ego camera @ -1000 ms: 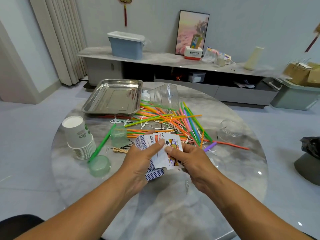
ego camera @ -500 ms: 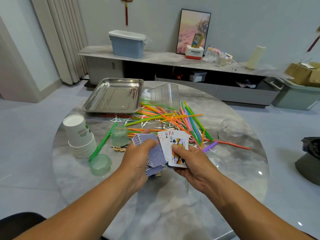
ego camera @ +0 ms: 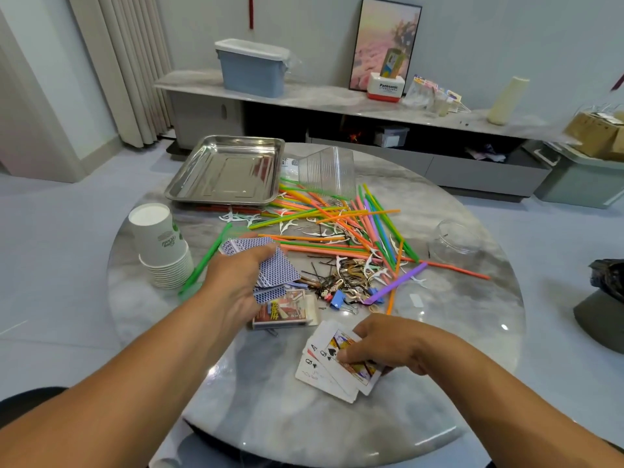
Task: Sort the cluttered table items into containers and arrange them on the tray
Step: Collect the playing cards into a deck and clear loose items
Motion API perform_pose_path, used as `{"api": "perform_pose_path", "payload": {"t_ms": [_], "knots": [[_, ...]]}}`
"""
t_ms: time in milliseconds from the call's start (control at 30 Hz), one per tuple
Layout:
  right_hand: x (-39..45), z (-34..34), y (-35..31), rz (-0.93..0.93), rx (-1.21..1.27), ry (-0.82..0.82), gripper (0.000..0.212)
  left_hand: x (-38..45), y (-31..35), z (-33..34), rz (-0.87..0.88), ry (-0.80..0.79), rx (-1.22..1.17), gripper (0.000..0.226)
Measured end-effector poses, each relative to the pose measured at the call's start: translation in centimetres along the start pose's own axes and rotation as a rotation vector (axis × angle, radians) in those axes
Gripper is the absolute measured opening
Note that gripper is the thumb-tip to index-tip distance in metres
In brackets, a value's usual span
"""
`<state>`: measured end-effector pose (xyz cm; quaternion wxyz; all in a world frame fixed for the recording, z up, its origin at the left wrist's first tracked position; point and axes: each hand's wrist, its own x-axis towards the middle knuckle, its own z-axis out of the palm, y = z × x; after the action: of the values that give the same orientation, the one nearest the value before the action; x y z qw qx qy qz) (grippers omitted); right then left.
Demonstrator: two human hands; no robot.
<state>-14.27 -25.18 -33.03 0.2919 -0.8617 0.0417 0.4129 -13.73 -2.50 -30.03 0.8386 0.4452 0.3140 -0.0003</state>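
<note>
- Both hands have parted since the earlier frame: the cards once fanned together over the table's middle are now split into two lots.
- Left hand [ego camera: 236,282] grips a loose stack of blue-backed cards [ego camera: 266,265], fingers curled round it, thumb across the top; it hovers just beyond the card box [ego camera: 287,310].
- Right hand [ego camera: 388,342] is nearer the viewer than the box, pinching a small fan of face-up cards [ego camera: 332,364] and pressing it toward the table [ego camera: 456,315]; fingers lie curled over the top card.
- Straws [ego camera: 337,228], white picks, hairpins and clips lie scattered beyond the box; the steel tray [ego camera: 226,170] sits farther back, with a clear tub [ego camera: 329,170] just beside it.
- Paper cups [ego camera: 162,244], stacked upside down, stand left of the box.
- Cards are likely light, thin, slick and springy: a loose stack slides apart and sheds cards easily.
- Best hold is probably across the long edges once squared, since a lone flat card is hard to lift off smooth stone.
</note>
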Motion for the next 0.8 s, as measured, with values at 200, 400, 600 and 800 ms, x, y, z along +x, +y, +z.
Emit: {"api": "perform_pose_path", "payload": {"t_ms": [200,400,600,800], "knots": [[1.3,-0.6,0.8,-0.030,-0.109,0.256,0.047,-0.9,-0.2,0.3,-0.116,-0.093,0.039,0.009],[1.4,-0.5,1.1,0.018,-0.323,0.406,0.043,-1.0,-0.8,-0.2,-0.132,-0.080,0.146,0.011],[1.0,0.1,0.4,-0.190,-0.123,0.640,0.037,-1.5,-2.2,-0.3,-0.085,-0.131,0.254,0.033],[-0.4,1.0,-2.0,-0.389,0.609,0.223,0.040,-2.6,-3.4,0.6,-0.102,-0.258,0.251,0.035]]}}
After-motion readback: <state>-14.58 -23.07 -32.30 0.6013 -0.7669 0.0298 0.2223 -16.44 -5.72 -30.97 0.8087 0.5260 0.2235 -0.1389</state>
